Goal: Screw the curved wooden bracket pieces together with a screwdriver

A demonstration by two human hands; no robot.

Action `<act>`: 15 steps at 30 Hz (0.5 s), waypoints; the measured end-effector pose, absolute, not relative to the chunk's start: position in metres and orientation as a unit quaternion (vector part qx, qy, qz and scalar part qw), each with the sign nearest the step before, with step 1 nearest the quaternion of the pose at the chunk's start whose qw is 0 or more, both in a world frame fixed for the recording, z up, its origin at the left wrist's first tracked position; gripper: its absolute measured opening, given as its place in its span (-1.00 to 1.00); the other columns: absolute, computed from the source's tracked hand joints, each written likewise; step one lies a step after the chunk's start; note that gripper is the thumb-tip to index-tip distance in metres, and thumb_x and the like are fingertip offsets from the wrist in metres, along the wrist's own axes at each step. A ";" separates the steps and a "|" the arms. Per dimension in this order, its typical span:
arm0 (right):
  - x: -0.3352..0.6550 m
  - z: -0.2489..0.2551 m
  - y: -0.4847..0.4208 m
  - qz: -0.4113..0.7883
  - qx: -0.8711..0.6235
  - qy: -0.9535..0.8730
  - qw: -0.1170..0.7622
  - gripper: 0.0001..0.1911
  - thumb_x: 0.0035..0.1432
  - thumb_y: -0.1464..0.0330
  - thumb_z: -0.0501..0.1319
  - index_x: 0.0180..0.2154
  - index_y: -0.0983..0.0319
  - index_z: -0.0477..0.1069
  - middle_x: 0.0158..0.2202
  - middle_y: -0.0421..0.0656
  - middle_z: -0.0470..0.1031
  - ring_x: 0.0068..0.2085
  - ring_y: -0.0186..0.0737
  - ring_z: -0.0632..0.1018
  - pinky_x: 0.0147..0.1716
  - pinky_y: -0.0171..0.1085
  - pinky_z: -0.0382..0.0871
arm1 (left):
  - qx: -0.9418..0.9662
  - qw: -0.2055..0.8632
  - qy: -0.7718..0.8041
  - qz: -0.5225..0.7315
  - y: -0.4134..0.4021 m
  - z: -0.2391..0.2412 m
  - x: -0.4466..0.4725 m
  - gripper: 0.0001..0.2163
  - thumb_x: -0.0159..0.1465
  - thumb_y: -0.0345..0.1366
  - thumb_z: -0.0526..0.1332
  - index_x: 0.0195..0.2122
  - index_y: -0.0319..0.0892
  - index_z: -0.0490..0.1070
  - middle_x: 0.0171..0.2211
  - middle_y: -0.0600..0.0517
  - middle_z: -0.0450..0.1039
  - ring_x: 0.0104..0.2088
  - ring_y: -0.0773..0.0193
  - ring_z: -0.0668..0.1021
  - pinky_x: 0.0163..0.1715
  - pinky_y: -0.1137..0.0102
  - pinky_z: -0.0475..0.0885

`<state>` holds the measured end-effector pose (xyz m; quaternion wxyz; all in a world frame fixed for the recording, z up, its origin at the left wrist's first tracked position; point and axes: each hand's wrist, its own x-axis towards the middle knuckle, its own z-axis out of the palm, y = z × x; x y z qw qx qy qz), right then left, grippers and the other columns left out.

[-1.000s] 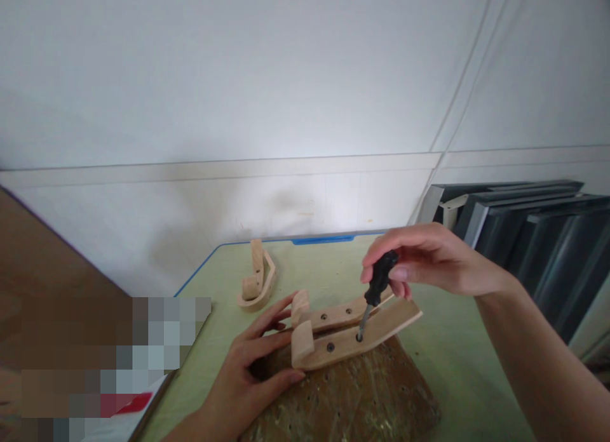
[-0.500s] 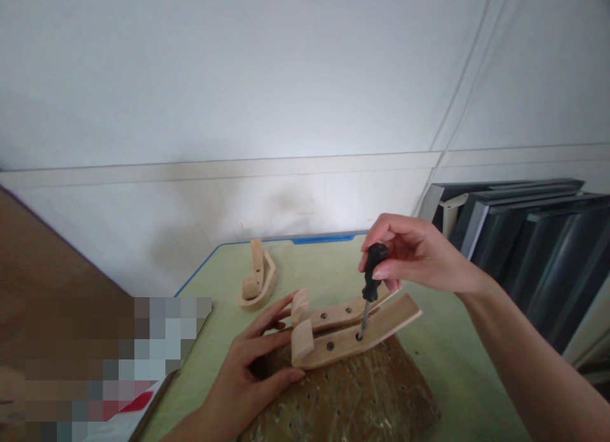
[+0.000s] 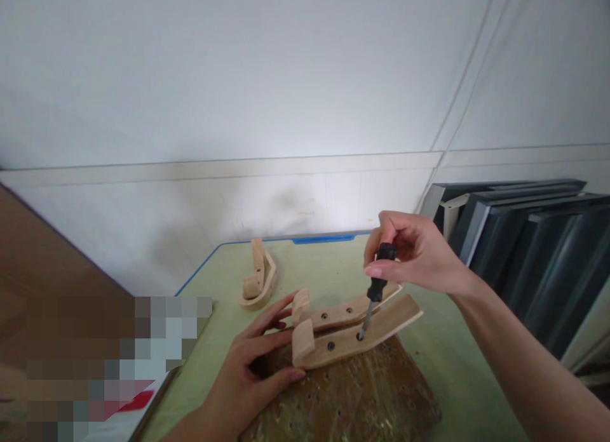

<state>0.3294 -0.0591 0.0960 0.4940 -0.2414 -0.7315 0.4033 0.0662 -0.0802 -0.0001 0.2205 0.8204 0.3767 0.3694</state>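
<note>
My right hand grips a screwdriver by its black handle, thumb and fingers pressed round it. Its metal shaft slants down and left, with the tip in a hole of the nearer wooden hook. Another wooden hook lies alongside, just behind. Dark screw heads or holes show along both. My left hand clasps the upturned ends of the two hooks from the left, thumb at the near side and fingers at the far side. Beneath the hooks is a brown, tape-wrapped block with small holes.
A third wooden piece, bent like a hook, stands farther back on the green tabletop, which has a blue edge. Dark panels lean at the right. A white wall rises behind, and a brown board is at left.
The screwdriver handle has tilted slightly to the right, and my right fingers have shifted round it. Its tip stays in the same hole. My left hand and the hooks look unmoved.
</note>
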 end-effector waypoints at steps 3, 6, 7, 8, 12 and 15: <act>0.327 0.095 -0.060 0.406 -0.239 -0.725 0.502 -0.58 -0.24 0.62 0.33 -0.57 0.24 0.07 -0.56 -0.23 0.45 -0.57 -0.45 0.39 -0.65 -0.47 0.25 | 0.823 0.217 0.376 0.366 -0.080 0.001 0.066 -0.72 -0.04 -0.20 0.33 -0.25 0.00 0.51 0.13 0.02 0.21 -0.08 0.07 0.45 -0.12 0.25 0.40; 0.327 0.095 -0.060 0.438 -0.217 -0.723 0.489 -0.60 -0.19 0.62 0.31 -0.43 0.21 0.11 -0.56 -0.29 0.45 -0.62 -0.50 0.35 -0.70 -0.52 0.21 | 0.807 0.227 0.379 0.391 -0.082 0.001 0.069 -0.73 -0.03 -0.18 0.32 -0.26 -0.01 0.52 0.12 0.00 0.23 -0.10 0.07 0.46 -0.12 0.24 0.40; 0.328 0.095 -0.060 0.447 -0.210 -0.726 0.478 -0.60 -0.14 0.61 0.29 -0.37 0.20 0.12 -0.54 -0.29 0.45 -0.62 -0.50 0.34 -0.71 -0.53 0.20 | 0.805 0.227 0.379 0.395 -0.082 0.001 0.070 -0.73 -0.03 -0.18 0.32 -0.27 -0.01 0.52 0.11 -0.01 0.24 -0.10 0.08 0.46 -0.12 0.24 0.40; 0.329 0.096 -0.060 0.452 -0.206 -0.733 0.466 -0.62 -0.09 0.58 0.27 -0.31 0.19 0.13 -0.51 -0.27 0.46 -0.62 -0.50 0.34 -0.72 -0.54 0.19 | 0.805 0.227 0.378 0.397 -0.082 0.001 0.070 -0.73 -0.04 -0.19 0.32 -0.26 -0.02 0.52 0.11 -0.01 0.24 -0.10 0.08 0.46 -0.12 0.24 0.40; 0.338 0.101 -0.061 0.426 -0.202 -0.778 0.415 -0.89 0.09 0.47 0.16 -0.27 0.29 0.31 -0.35 -0.13 0.48 -0.54 -0.50 0.38 -0.61 -0.50 0.32 | 0.804 0.226 0.375 0.402 -0.083 0.000 0.070 -0.74 -0.04 -0.21 0.33 -0.27 0.00 0.51 0.11 0.01 0.25 -0.11 0.11 0.47 -0.11 0.26 0.39; 0.348 0.109 -0.064 0.435 -0.209 -0.801 0.354 -0.80 0.19 0.44 0.05 -0.15 0.31 0.36 -0.18 -0.04 0.45 -0.47 -0.48 0.44 -0.48 -0.42 0.40 | 0.802 0.231 0.373 0.404 -0.082 -0.001 0.069 -0.73 -0.03 -0.22 0.33 -0.25 0.04 0.50 0.11 0.04 0.24 -0.10 0.13 0.47 -0.10 0.28 0.39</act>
